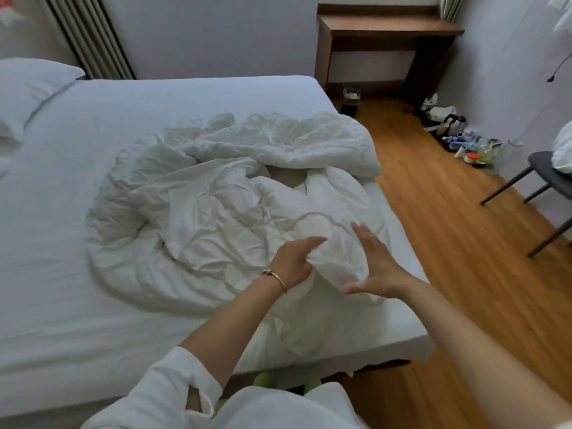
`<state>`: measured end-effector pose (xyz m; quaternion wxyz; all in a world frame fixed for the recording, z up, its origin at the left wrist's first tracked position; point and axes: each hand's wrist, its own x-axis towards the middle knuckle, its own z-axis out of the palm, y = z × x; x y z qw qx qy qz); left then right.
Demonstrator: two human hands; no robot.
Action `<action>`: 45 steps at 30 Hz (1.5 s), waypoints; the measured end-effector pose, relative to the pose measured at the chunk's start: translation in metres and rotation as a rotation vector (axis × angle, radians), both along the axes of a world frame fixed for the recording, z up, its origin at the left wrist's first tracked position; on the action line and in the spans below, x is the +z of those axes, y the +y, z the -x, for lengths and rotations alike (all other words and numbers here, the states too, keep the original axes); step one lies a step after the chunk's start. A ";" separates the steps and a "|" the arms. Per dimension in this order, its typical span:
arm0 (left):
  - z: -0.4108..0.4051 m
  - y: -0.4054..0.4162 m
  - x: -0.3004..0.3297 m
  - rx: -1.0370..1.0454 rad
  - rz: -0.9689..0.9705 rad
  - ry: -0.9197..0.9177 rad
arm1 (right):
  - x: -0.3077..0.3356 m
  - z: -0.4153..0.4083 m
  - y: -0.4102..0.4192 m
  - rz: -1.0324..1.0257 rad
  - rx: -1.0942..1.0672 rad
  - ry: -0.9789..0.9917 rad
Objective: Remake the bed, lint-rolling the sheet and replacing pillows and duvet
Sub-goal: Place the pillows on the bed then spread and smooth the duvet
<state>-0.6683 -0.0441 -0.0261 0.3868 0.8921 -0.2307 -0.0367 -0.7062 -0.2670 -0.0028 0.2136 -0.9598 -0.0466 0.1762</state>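
Left hand (292,258) clamped on a bunched fold of the white duvet (216,199), fingers curled into the fabric at its near end, thin bracelet (276,278) on that wrist; right hand (376,266) spread flat, fingers straight and apart, just beside the same bunch on its right side, palm facing it, contact not clear. Both forearms bare, white sleeve (164,388) pushed up on the left arm. Duvet lies crumpled in a heap on the bed (49,305), on the right half near the foot corner, long axis running roughly from the hands away toward the far right edge of the mattress, far end pointing at the wooden worktop (390,26); near end spills toward the bed's front edge. Sheet (185,97) bare and fairly smooth around the heap. Pillow (28,88) at the far left, at the head end, well apart from the duvet. Right of the bed wood floor (433,212), small bin (351,99) under the worktop, clutter of bottles (473,150) along the wall, dark chair (538,178) at the right edge
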 end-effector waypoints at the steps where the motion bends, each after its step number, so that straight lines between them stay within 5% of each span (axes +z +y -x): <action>1: 0.000 -0.006 0.006 -0.013 -0.012 0.005 | 0.004 0.001 0.021 -0.115 0.044 -0.120; 6: 0.002 0.010 0.000 0.120 0.120 0.009 | 0.026 -0.017 0.058 -0.097 -0.053 -0.485; 12: -0.004 0.012 -0.010 0.397 0.073 0.078 | 0.108 -0.031 0.059 -0.556 -0.518 -0.753; 14: -0.017 0.016 -0.002 0.486 0.133 0.111 | 0.119 -0.039 0.037 -0.535 -0.663 -0.793; 16: -0.030 0.020 0.015 0.499 0.215 0.026 | 0.117 -0.047 0.009 -0.284 -0.732 -0.682; 19: -0.046 0.015 0.066 0.299 0.219 -0.212 | 0.115 -0.041 0.000 0.210 -0.456 -0.409; 21: -0.050 0.001 0.105 0.038 0.131 -0.338 | 0.116 -0.035 0.021 0.142 -0.056 -0.483; 23: -0.045 -0.010 0.130 -0.140 0.114 -0.394 | 0.121 -0.027 0.045 -0.003 0.069 -0.546; 26: -0.029 -0.010 0.128 -0.126 0.329 -0.315 | 0.127 -0.036 0.051 0.019 -0.009 -0.745; 28: -0.017 -0.001 0.110 -0.060 0.378 -0.106 | 0.129 -0.044 0.044 -0.029 -0.045 -0.723; 32: 0.000 0.032 0.048 -0.082 -0.056 0.175 | 0.141 -0.053 0.037 -0.380 -0.305 -0.808; 34: -0.001 0.056 0.036 0.063 -0.029 0.194 | 0.140 -0.060 0.020 -0.365 -0.461 -0.819; 38: -0.027 0.081 0.077 0.199 -0.142 -0.182 | 0.135 -0.068 -0.005 0.192 -0.359 -0.313; 42: -0.033 0.047 0.126 -0.014 -0.325 -0.592 | 0.140 -0.036 0.061 0.110 0.224 -0.413; 45: -0.033 0.031 0.130 -0.083 -0.207 -0.531 | 0.137 -0.032 0.093 0.316 0.171 -0.525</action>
